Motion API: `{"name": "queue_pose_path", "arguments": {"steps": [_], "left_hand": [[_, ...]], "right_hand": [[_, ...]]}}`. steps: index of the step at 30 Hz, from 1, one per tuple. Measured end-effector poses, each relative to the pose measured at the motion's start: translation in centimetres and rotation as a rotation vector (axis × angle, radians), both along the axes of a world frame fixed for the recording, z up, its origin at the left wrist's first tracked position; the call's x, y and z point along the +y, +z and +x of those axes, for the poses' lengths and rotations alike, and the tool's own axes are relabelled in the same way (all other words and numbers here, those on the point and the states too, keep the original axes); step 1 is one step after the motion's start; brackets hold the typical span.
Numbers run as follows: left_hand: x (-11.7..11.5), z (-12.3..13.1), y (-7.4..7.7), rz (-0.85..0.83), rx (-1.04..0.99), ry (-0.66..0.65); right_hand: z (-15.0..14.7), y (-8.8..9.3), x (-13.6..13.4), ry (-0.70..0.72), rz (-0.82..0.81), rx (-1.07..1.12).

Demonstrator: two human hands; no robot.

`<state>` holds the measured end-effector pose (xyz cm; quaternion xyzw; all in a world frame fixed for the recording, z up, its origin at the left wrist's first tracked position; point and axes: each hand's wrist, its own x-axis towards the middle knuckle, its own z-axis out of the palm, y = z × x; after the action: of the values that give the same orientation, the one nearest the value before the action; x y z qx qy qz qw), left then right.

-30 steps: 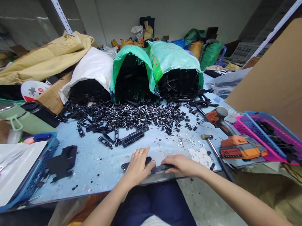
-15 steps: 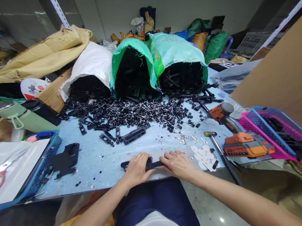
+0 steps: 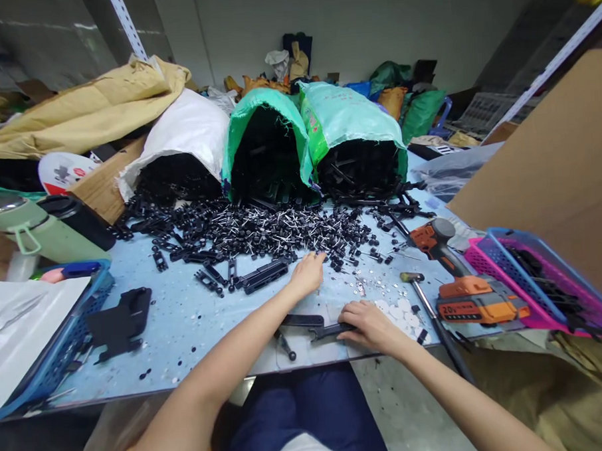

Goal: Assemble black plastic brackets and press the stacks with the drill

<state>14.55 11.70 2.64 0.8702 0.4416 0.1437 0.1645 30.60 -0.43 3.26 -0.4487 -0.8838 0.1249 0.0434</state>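
L hand [image 3: 308, 274] by pin pile [image 3: 281, 233]; can't tell its grip. R hand [image 3: 369, 325] pinches blk bracket [image 3: 328, 331] on tabletop [image 3: 180, 317].

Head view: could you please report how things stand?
Left hand at near edge of pin pile. Right hand holding black bar. Hammer lying off to the right.

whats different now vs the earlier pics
The left hand has let go of the black parts near the front edge of the table and moved forward to the near side of the pinned pieces. The right hand still holds a forked black part. The drill and hammer stayed put.
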Motion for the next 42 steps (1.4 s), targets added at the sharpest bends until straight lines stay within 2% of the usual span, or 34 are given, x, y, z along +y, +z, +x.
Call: {"name": "queue_pose_path", "arguments": {"steps": [2, 4, 6, 8, 10, 12, 15, 17, 19, 21, 23, 26, 29, 31, 34, 36, 39, 42], "left_hand": [[2.4, 2.5, -0.5, -0.012, 0.009, 0.004], [3.7, 4.0, -1.0, -0.027, 0.003, -0.012], [3.9, 4.4, -1.2, -0.028, -0.015, -0.011], [3.2, 3.6, -0.7, -0.015, -0.046, 0.01], [2.1, 1.5, 0.2, 0.005, -0.075, 0.04], [0.4, -1.7, 1.2, -0.015, -0.17, 0.113], [-2.7, -7.4, 2.0, -0.258, -0.602, 0.395], [-5.0, -10.6, 1.7, -0.476, -0.838, 0.535], [-7.1, -12.5, 1.0, -0.673, -0.993, 0.621], [-8.5, -13.3, 0.1, -0.801, -1.062, 0.66], [-9.0, -13.3, -0.5, -0.831, -1.077, 0.674], [-8.7, -13.0, -0.6, -0.751, -1.053, 0.678], [-8.3, -12.7, -0.2, -0.631, -0.883, 0.582], [-8.6, -12.5, -0.1, -0.416, -0.704, 0.496], [-9.5, -12.3, -0.6, 0.033, -0.461, 0.348], [-10.0, -12.5, -1.2, 0.219, -0.315, 0.226], [-10.1, -13.2, -2.0, 0.321, -0.155, 0.087], [-9.4, -13.7, -2.4, 0.344, -0.111, 0.0]], "right_hand": [[0.5, -0.4, 0.0, -0.032, -0.008, 0.03], [1.1, -0.6, 0.8, -0.119, 0.023, 0.059], [1.7, -0.7, 2.6, -0.277, 0.099, 0.061], [2.0, -1.0, 5.0, -0.429, 0.177, 0.022], [1.9, -1.4, 7.4, -0.491, 0.201, -0.034], [1.5, -1.9, 9.1, -0.46, 0.161, -0.076], [0.9, -2.3, 10.2, -0.413, 0.087, -0.104], [0.9, -2.3, 10.0, -0.429, 0.076, -0.099], [0.9, -1.9, 9.4, -0.444, 0.096, -0.03], [0.7, -1.2, 8.4, -0.435, 0.112, 0.155], [0.2, -0.4, 7.2, -0.414, 0.1, 0.413], [-1.2, 0.5, 5.1, -0.395, 0.025, 0.706], [-2.7, 0.6, 3.2, -0.379, -0.06, 0.796], [-3.5, 0.4, 2.2, -0.367, -0.073, 0.779], [-4.2, 0.1, 1.2, -0.338, -0.029, 0.697], [-4.3, 0.1, 0.8, -0.306, -0.002, 0.639], [-4.4, 0.3, 0.5, -0.266, 0.021, 0.56], [-4.5, 0.4, 0.4, -0.231, 0.031, 0.481]]}}
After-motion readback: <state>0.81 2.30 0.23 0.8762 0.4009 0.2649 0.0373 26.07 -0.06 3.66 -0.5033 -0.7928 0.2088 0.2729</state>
